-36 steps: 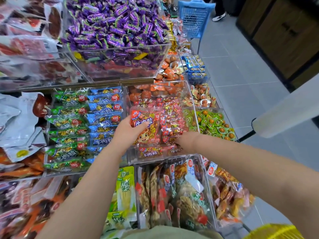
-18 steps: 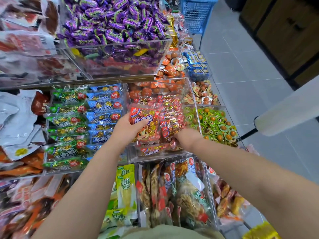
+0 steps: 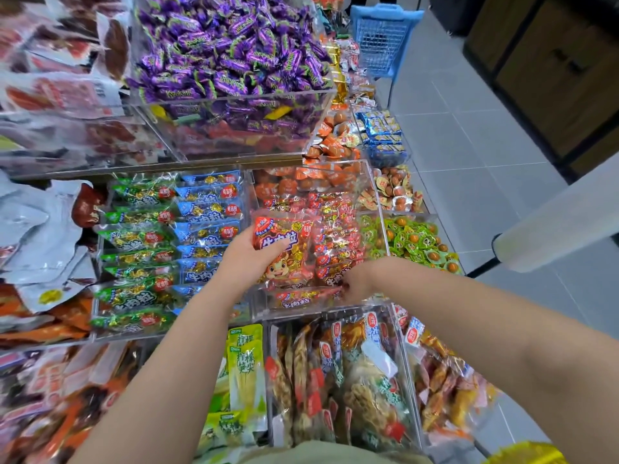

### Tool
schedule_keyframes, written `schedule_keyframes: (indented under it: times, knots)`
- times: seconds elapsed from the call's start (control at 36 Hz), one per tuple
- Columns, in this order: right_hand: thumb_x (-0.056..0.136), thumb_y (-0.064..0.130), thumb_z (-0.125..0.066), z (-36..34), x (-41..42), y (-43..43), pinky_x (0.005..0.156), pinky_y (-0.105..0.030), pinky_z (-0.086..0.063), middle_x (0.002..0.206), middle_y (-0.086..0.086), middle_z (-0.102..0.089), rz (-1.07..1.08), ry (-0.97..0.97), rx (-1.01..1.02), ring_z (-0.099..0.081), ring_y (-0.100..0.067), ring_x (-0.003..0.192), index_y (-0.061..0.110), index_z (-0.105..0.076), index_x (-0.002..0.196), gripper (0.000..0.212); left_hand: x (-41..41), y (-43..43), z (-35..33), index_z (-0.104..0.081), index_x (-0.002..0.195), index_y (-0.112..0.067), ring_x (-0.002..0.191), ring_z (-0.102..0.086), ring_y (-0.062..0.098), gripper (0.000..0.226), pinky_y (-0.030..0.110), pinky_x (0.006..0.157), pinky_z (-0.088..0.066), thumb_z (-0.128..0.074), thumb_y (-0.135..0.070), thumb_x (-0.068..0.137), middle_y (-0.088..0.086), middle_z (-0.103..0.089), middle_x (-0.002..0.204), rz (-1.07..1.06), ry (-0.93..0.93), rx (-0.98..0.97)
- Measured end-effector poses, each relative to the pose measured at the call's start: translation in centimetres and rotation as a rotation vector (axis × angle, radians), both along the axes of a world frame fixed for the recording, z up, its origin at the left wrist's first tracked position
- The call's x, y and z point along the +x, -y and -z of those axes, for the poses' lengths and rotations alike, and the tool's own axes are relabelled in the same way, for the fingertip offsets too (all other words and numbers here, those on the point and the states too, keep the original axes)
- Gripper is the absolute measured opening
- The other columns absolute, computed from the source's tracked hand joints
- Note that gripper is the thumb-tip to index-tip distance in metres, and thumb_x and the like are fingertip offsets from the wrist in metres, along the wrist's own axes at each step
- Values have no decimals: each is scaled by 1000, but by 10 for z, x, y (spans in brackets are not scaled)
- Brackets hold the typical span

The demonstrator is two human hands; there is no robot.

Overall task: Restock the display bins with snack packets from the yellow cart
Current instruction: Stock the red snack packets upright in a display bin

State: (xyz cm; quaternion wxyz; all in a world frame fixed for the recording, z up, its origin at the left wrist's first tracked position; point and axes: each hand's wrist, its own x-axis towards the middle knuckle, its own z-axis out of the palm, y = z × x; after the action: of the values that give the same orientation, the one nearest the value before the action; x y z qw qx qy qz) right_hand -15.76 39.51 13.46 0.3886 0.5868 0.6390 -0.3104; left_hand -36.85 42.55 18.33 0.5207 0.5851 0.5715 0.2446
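A clear acrylic bin (image 3: 371,182) in the middle of the display holds red beef-snack packets. My left hand (image 3: 246,259) grips one red packet (image 3: 284,249) printed with a cartoon cow and holds it upright at the bin's left side. My right hand (image 3: 356,283) reaches into the bin's front right corner with its fingers curled among the red packets (image 3: 335,236) there; I cannot tell whether it holds one. A corner of the yellow cart (image 3: 526,455) shows at the bottom right.
Left of this bin are green (image 3: 140,239) and blue packets (image 3: 207,222); right of it are green egg packs (image 3: 412,242). Purple candies (image 3: 227,51) fill the bin above. Bagged snacks (image 3: 335,380) sit below. A blue basket (image 3: 382,38) stands on the grey floor (image 3: 469,128) behind.
Both hands stay in the red-packet bin. The right hand has sunk a little deeper into the front right corner. The view has shifted slightly.
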Motion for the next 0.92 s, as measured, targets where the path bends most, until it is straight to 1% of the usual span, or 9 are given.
schedule_keyframes:
  times: [0.06,0.14,0.25,0.39,0.58,0.69,0.78,0.83,0.92]
  knots:
    - [82,72,-42,-12,-2,-4,101,-45,-42,125,-10,-56,51,-55,20,-53,-31,116,6,-52,129,81,-5,-2,-3,-58,88,-36,80,-66,4,13,23,65,-50,-69,-38,84,-15,-69,88,-28,17,8]
    - [85,61,-52,-22,-14,-4,82,-35,-52,91,-7,-63,42,-179,253,-60,-27,89,6,-63,98,57,-13,-6,-9,-59,88,-36,77,-68,5,13,26,63,-51,-71,-39,83,-15,-70,84,-108,79,14]
    - [90,43,-54,-13,-41,4,77,-31,-49,114,-7,-62,-56,-202,291,-57,-24,94,11,-57,122,45,-20,-11,-18,-58,87,-35,79,-67,9,15,25,59,-47,-71,-40,83,-12,-69,87,-174,85,50]
    - [92,8,-49,7,-68,-2,72,-34,-50,106,-4,-62,-64,-107,268,-57,-25,86,12,-61,121,31,-29,-12,-20,-57,88,-34,80,-67,11,15,24,59,-47,-71,-39,83,-10,-70,89,-189,83,58]
    - [98,21,-45,3,-77,-5,84,-35,-51,111,-6,-63,-51,-179,264,-59,-25,96,9,-61,118,28,-24,-8,-19,-57,87,-32,82,-67,13,14,26,61,-48,-68,-40,85,-8,-69,89,-155,25,49]
    - [97,43,-43,-23,-59,-2,101,-39,-42,134,-10,-53,13,-335,188,-51,-29,120,13,-45,138,52,-19,-12,-21,-63,91,-26,89,-68,24,27,38,73,-55,-56,-52,90,5,-72,93,-131,-21,44]
    - [89,46,-57,-48,-38,-11,89,-31,-49,122,-3,-61,232,-493,401,-58,-21,106,15,-53,129,51,-17,-15,-23,-62,97,-15,82,-66,30,46,39,69,-54,-51,-59,88,15,-69,98,-124,-28,51]
    - [76,40,-73,-65,-20,-18,81,-22,-46,113,9,-57,440,-704,485,-57,-12,103,23,-47,128,60,-16,-19,-27,-61,91,-23,69,-59,15,39,29,60,-45,-49,-60,89,0,-67,88,-123,-17,72]
    - [63,31,-83,-79,-5,-26,81,-21,-50,120,14,-49,736,-1113,222,-60,-5,103,40,-32,136,89,-9,-27,-31,-60,108,-26,83,-57,8,35,27,76,-46,-51,-56,91,-12,-63,100,-74,7,78]
